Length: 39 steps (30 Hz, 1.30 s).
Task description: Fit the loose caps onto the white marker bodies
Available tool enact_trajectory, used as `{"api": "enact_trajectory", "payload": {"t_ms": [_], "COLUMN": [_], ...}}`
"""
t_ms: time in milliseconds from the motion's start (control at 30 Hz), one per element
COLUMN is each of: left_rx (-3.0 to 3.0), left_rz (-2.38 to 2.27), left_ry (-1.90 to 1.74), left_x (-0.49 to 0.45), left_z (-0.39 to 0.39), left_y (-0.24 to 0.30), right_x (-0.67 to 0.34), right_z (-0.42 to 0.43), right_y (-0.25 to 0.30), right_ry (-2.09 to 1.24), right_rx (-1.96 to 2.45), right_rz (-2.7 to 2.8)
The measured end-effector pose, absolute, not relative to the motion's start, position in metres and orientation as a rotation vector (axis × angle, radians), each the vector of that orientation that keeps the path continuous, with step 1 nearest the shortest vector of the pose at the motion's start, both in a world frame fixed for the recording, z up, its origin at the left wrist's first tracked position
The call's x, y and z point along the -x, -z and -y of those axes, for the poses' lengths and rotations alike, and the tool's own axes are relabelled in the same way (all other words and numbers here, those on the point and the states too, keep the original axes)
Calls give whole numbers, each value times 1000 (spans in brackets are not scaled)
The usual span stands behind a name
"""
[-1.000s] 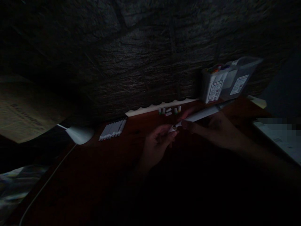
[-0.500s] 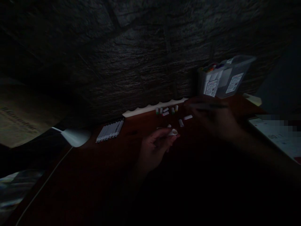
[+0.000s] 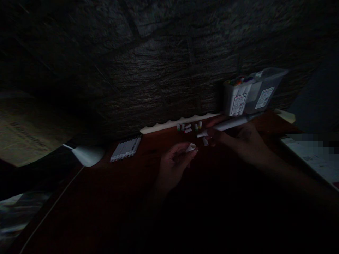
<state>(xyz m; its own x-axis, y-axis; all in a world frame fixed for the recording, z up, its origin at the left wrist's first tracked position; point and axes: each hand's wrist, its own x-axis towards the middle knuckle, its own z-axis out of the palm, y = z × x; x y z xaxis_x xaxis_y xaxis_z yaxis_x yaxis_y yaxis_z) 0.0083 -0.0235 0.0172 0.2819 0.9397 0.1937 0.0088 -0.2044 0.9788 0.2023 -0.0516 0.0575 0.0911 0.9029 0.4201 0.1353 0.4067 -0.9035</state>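
Observation:
Between the fingertips of my left hand [image 3: 173, 164] is a small white marker cap [image 3: 191, 147], its hollow end facing up and to the right. My right hand [image 3: 242, 139] grips a white marker [image 3: 227, 124], held slanting, with its narrower end pointing left toward the cap. A gap separates the two. Below my right fingers a loose cap [image 3: 205, 141] lies on the dark reddish table [image 3: 127, 190]. Several more caps [image 3: 188, 126] with coloured ends lie just behind. The dim light hides much of both palms.
A row of white markers [image 3: 126, 149] lies on the left by a white cone-shaped lamp [image 3: 88, 155] with a cord. A wavy pale strip [image 3: 169, 125] runs along the stone wall. Clear plastic boxes [image 3: 238, 100], one holding markers, stand back right. Papers [image 3: 307, 155] lie at the right.
My right hand has come left and slightly down from near the boxes, and the marker in it now shows clearly, angled toward the left hand. My left hand keeps the cap, nearly still.

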Motion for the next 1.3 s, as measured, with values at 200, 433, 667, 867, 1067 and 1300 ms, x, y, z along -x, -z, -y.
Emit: {"api": "enact_trajectory", "payload": {"t_ms": [200,433,667,867,1067,1300], "left_rx": [-1537,-1252,-808,-1205,-2070,-2178], "left_rz": [-970,-818,-695,-860,-1246,-1305], "left_ry": [-1079,-1042,-943,-939,-1008,-812], "left_x": [-7,-8,-4,1,17,22], "left_z": [23,22,13,15,-6,-19], "left_y": [-20,-23,-28,-28,-11,3], "right_x": [-198,-229,-201,-202,-208,-207], "right_z": [54,33,42,41,39,39], "right_y": [-47,-42,-43,-42,-38,-36], "right_ry": [-624,-239,-681,-773,-830,-877], "right_rx": [997,1266,1211,1289,1377,1291], "right_rz": [1662,1442,1347,1272,1237,1308]}}
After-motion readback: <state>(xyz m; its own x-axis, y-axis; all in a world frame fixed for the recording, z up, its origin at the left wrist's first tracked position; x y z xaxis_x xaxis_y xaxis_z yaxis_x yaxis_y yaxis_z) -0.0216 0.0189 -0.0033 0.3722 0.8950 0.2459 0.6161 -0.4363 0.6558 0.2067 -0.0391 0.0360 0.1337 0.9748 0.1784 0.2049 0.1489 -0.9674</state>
